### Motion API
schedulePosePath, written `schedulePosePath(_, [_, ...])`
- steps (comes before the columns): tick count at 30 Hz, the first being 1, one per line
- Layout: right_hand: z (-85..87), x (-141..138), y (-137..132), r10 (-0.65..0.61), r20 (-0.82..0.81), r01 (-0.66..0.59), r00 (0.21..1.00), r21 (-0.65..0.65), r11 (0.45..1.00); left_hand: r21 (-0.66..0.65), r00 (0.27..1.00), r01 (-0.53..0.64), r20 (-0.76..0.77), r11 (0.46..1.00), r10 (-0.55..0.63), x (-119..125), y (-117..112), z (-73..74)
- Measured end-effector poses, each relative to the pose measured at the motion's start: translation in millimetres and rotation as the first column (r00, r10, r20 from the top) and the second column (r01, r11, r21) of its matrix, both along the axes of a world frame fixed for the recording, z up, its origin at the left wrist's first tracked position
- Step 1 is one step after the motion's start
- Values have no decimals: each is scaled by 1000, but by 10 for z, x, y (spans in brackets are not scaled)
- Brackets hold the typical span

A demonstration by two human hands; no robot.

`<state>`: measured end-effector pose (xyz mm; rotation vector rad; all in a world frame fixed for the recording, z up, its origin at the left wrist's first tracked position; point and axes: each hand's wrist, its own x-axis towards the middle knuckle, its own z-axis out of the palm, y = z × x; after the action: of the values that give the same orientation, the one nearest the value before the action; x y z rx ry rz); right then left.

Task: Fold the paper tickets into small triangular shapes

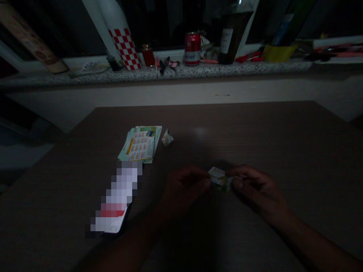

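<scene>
A small folded piece of printed paper is held just above the dark wooden table. My left hand pinches its left edge between thumb and fingers. My right hand pinches its right edge. Both hands are closed on it near the table's middle front. A small folded paper shape lies further back on the table. Beside it sits a stack of printed paper sheets.
A phone lies at the left front of the table. Behind the table runs a speckled stone ledge with a red can, a red-and-white checkered container, a dark bottle and small clutter. The room is dim.
</scene>
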<state>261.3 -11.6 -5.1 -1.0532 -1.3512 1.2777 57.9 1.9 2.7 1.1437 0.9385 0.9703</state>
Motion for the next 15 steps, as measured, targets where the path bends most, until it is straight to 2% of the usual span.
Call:
schedulePosePath(7, [25,-19,-11,-44,89,38,995,75,996,93,994,-41,-94,995,50,-4,-15,-27])
schedulePosePath(11, [32,-38,-21,-129,126,115,984,111,987,181,977,-60,-189,982,95,9,-35,-24])
schedulePosePath(15, [36,-63,-42,-213,158,194,964,123,973,244,965,-89,-218,966,144,32,-48,8])
